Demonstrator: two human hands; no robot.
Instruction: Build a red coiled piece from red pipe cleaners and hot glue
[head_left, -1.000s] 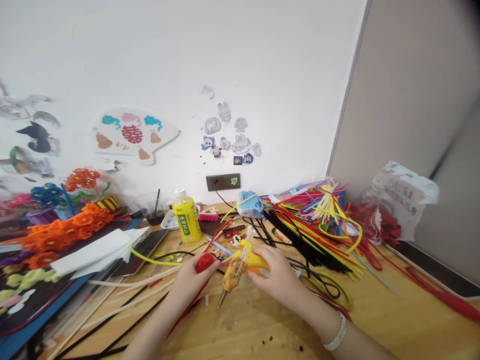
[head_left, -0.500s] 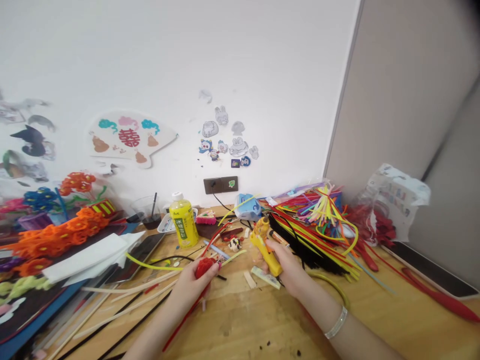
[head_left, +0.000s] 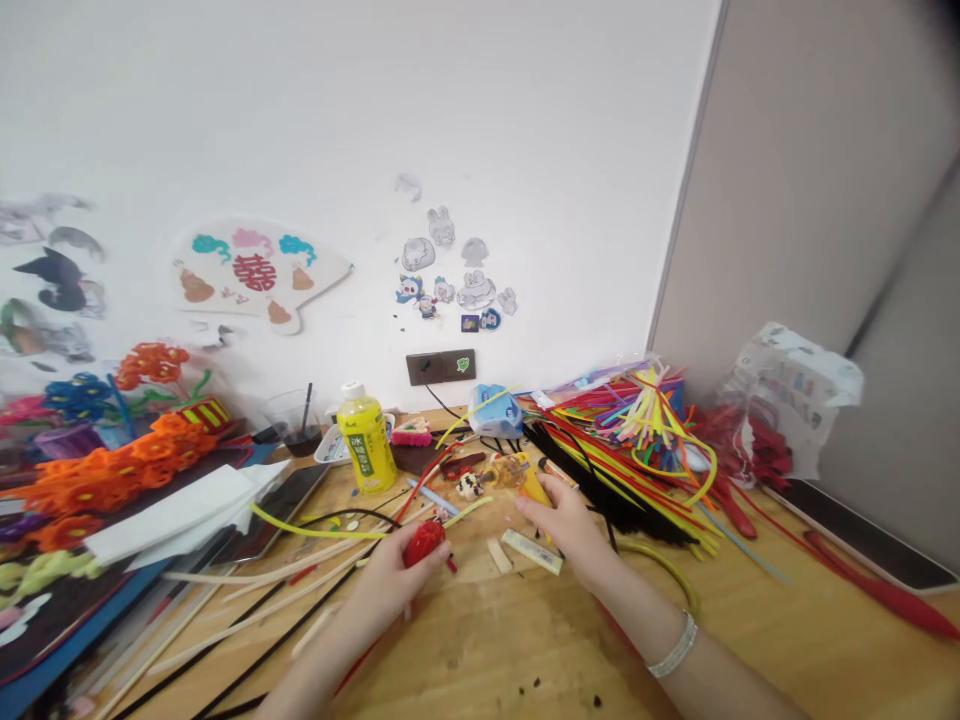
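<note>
Red bud (half-hidden) in left hand

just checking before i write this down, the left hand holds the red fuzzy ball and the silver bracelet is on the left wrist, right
Not quite: the silver bracelet is on the wrist of the right hand, not the left, as the head view shows. The left hand does hold the red fuzzy ball.

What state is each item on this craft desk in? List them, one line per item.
Red pipe-cleaner bundle: gripped in left hand
Yellow glue gun: lying down, grip under right hand
Yellow drink bottle: upright, capped
Wall socket: plugged in
</note>
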